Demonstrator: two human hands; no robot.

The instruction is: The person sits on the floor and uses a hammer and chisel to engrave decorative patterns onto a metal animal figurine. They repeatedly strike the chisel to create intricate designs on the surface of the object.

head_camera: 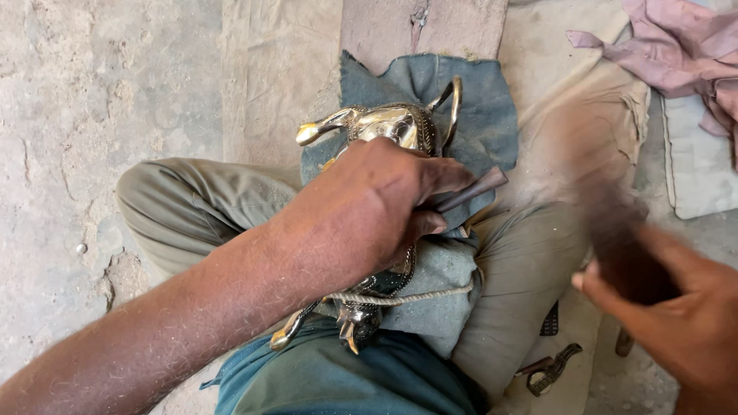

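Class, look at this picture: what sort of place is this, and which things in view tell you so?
Probably a floor-level metalcraft workshop: a brass figure rests on blue padding on the worker's lap, the left hand holds a punch, and pliers lie on the ground.

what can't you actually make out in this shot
Head view only:
- Tool in the right hand: motion blur smears it, kind unclear.
- Tip of the punch: hidden under the left hand.
- Middle of the brass figure: covered by that hand.
- Small metal tool on the floor: too small to identify.
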